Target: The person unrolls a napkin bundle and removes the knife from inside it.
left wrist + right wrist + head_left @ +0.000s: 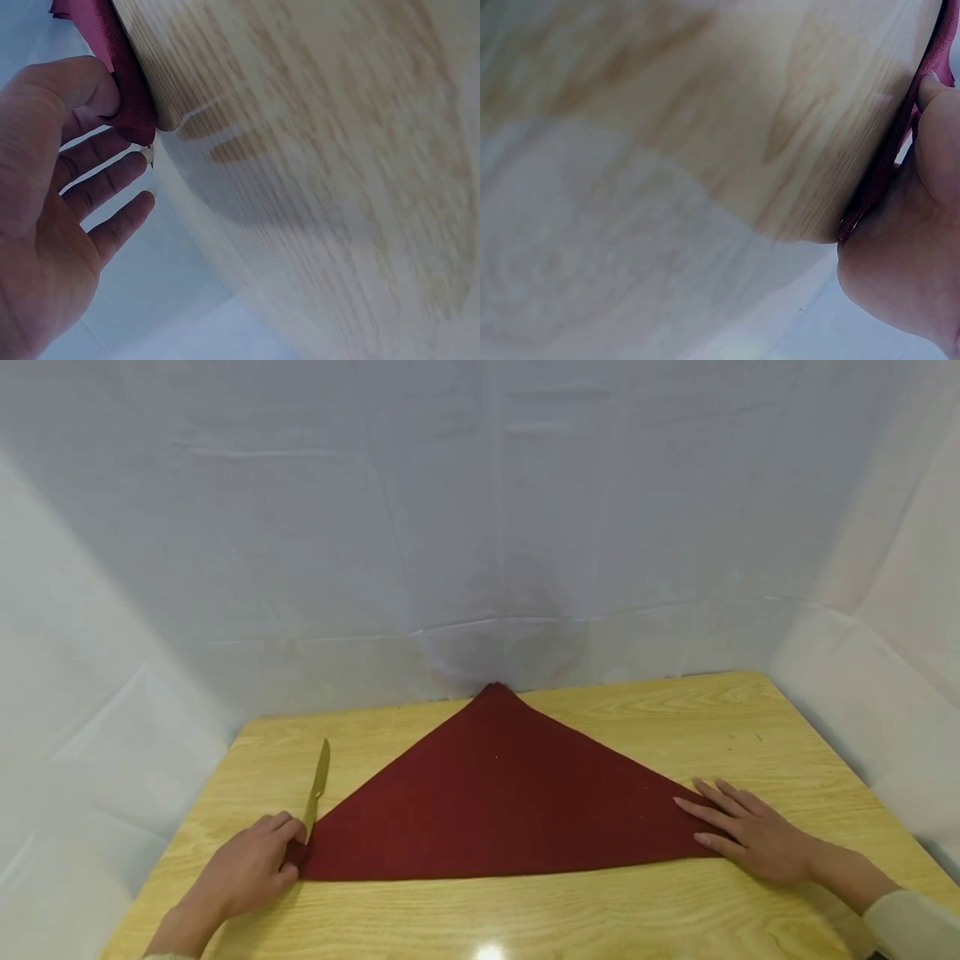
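A dark red cloth napkin [495, 793] lies folded into a wide triangle, its peak pointing away and its long edge nearest me. At its left corner my left hand [251, 866] pinches the fabric between thumb and forefinger; the left wrist view shows the pinched corner [135, 112], with the other fingers extended. My right hand [765, 839] rests on the right corner with fingers straight and spread, covering that tip. Beside the left slope of the napkin is a gold-coloured table knife [320, 772], blade pointing away, its lower end hidden behind my left fingers.
Everything lies on a light wood-grain table [525, 914]. White sheeting [480, 527] hangs behind the table and on both sides, close to its back edge, where the napkin's peak reaches.
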### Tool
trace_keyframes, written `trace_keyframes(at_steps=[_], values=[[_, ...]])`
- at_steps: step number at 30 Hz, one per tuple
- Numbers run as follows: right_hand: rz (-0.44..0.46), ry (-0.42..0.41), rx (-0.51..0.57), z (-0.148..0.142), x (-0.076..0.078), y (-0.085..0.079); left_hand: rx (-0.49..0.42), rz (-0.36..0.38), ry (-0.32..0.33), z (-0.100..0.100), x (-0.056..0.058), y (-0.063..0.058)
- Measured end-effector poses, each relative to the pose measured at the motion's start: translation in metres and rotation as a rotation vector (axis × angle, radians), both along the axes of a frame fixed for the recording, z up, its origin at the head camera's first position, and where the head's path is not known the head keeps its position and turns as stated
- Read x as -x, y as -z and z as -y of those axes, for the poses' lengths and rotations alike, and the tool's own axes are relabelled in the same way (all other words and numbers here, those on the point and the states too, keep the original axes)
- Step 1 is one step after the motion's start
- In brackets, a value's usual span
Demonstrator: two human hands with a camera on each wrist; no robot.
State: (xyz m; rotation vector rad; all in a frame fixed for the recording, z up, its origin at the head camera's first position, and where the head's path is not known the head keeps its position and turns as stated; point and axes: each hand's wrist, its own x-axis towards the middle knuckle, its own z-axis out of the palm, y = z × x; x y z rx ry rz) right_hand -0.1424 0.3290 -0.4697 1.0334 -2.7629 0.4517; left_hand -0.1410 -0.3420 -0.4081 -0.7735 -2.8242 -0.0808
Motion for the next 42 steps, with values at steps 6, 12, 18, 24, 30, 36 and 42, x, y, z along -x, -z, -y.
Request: trace_keyframes(at_steps=[6, 12, 18, 24, 30, 36, 42], values=[[-0.081, -0.043, -0.025, 0.000, 0.001, -0.002, -0.005, 0.052, -0.012, 0.001, 0.003, 0.000], [-0.125, -0.084, -0.034, -0.003, 0.003, 0.001, -0.050, 0.108, -0.047, 0.003, 0.003, 0.001], [-0.129, -0.093, -0.033, -0.002, 0.002, 0.000, -0.133, 0.132, -0.083, 0.005, -0.001, 0.003], [-0.103, -0.084, -0.034, -0.002, 0.003, 0.001, -0.210, 0.138, -0.081, 0.010, -0.001, 0.005], [-0.173, -0.152, -0.031, -0.004, 0.005, 0.003, -0.205, 0.138, -0.069, 0.012, -0.002, 0.006], [-0.173, -0.152, -0.034, -0.003, 0.005, 0.003, -0.102, 0.104, -0.065, 0.006, -0.007, 0.000], [-0.143, -0.110, -0.036, -0.001, 0.003, 0.000, -0.044, 0.054, 0.004, -0.005, -0.009, -0.001]])
